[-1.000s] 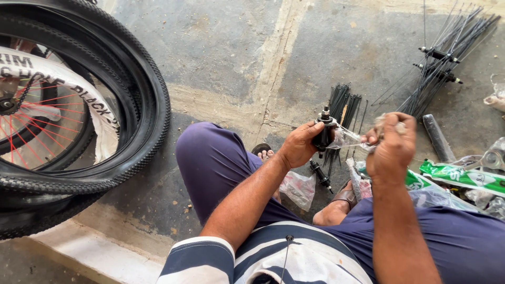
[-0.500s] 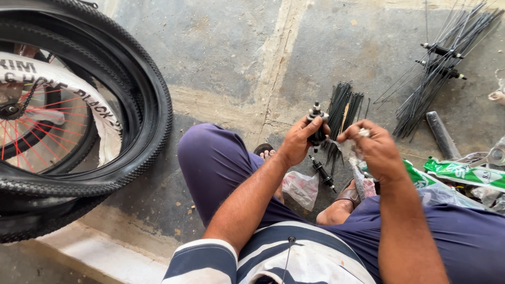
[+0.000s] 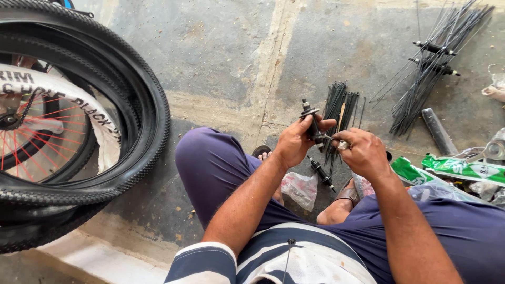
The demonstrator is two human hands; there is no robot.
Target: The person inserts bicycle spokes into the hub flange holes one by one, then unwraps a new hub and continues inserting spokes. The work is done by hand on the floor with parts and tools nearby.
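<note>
Above the lap: black wheel hub, upright.
Left hand: clenched around the hub.
Right hand: pinching a thin spoke against the hub.
Floor: spoke bundle, tyres.

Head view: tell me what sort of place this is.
Probably a bicycle repair spot on a bare concrete floor: tyres at one side, loose spokes on the ground, and a wheel hub in the left hand.

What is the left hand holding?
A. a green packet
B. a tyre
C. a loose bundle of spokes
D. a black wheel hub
D: the left hand grips a black hub upright, while the right hand meets it at the hub's side; the spoke bundle lies on the floor behind.
</note>
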